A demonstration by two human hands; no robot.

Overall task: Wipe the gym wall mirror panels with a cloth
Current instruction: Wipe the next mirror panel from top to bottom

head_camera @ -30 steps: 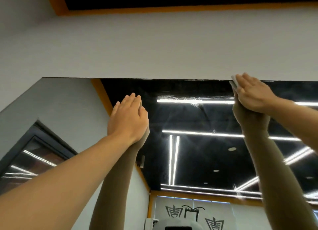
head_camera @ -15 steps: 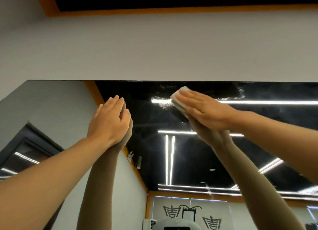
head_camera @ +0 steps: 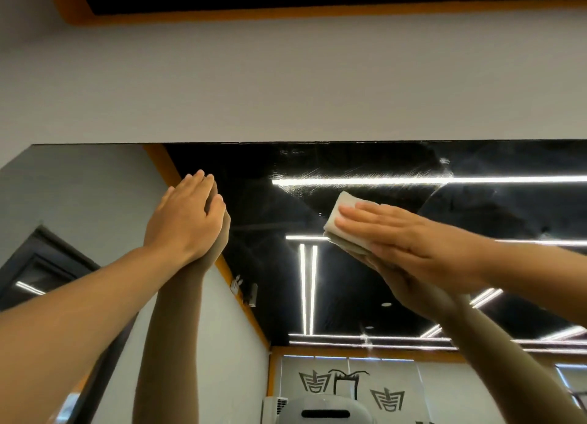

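Two hands: left [head_camera: 182,220], right [head_camera: 409,239]. One cloth [head_camera: 341,225], one mirror [head_camera: 349,280]. Reflected in it: two arms, several light strips, three wall logos.

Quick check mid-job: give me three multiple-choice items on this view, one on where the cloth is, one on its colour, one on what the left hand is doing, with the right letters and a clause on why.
1. Where is the cloth?
A. Under the right hand, against the mirror
B. Hanging from the left hand
C. On the floor

2. What colour is the cloth?
A. Dark blue
B. White
C. Red

3. What is the left hand doing?
A. Gripping a spray bottle
B. Clenched in a fist
C. Lying flat on the mirror, fingers straight, holding nothing

Answers:
1 A: the cloth's folded edge pokes out past the flat right fingers, on the glass.
2 B: the exposed fold is white to off-white.
3 C: the palm meets its own reflection with straight fingers.
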